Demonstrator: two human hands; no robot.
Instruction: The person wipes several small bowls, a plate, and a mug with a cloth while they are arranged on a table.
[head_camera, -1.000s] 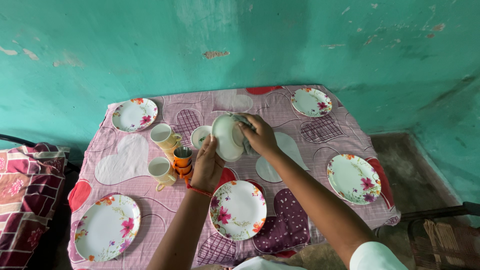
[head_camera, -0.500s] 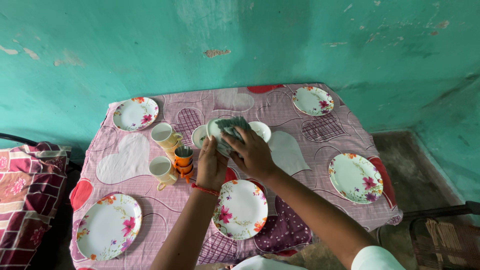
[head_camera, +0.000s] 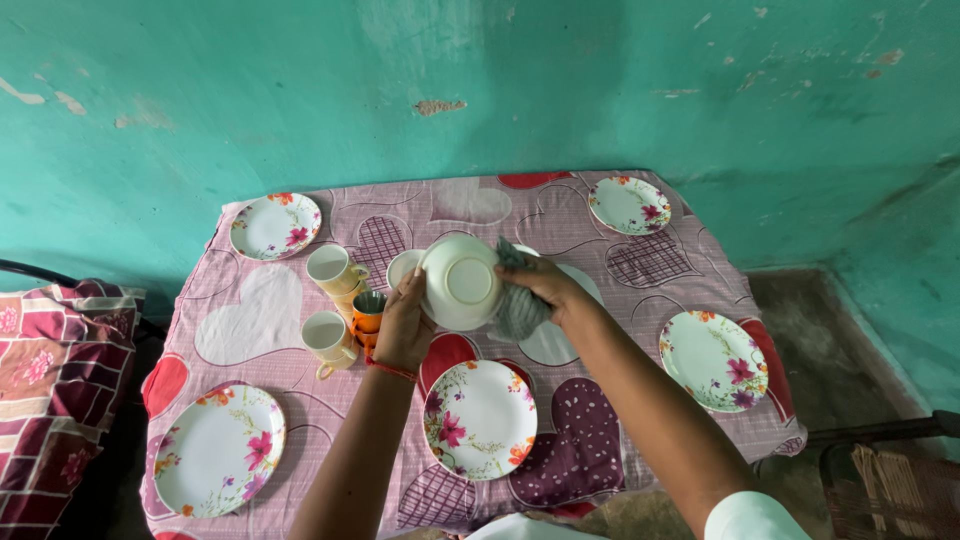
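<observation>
My left hand (head_camera: 403, 328) grips a white bowl (head_camera: 461, 282) by its left rim, with the bowl's underside and foot ring turned toward me. My right hand (head_camera: 540, 283) holds a grey cloth (head_camera: 519, 305) against the bowl's right edge. The cloth hangs down below my fingers. Both hands are raised above the middle of a table covered in a pink cloth with heart shapes (head_camera: 260, 310). Another white bowl (head_camera: 402, 267) sits on the table just behind my left hand, partly hidden.
Several floral plates lie round the table: back left (head_camera: 275, 226), back right (head_camera: 628, 205), right (head_camera: 713, 360), front left (head_camera: 218, 463) and front centre (head_camera: 480, 419). Cream mugs (head_camera: 333, 270) (head_camera: 327, 338) and stacked orange cups (head_camera: 367, 315) stand left of my hands. A patterned cushion (head_camera: 55, 380) lies left.
The bowl has been turned so its underside faces me. My right hand with the cloth has slid from the bowl's front to its right edge.
</observation>
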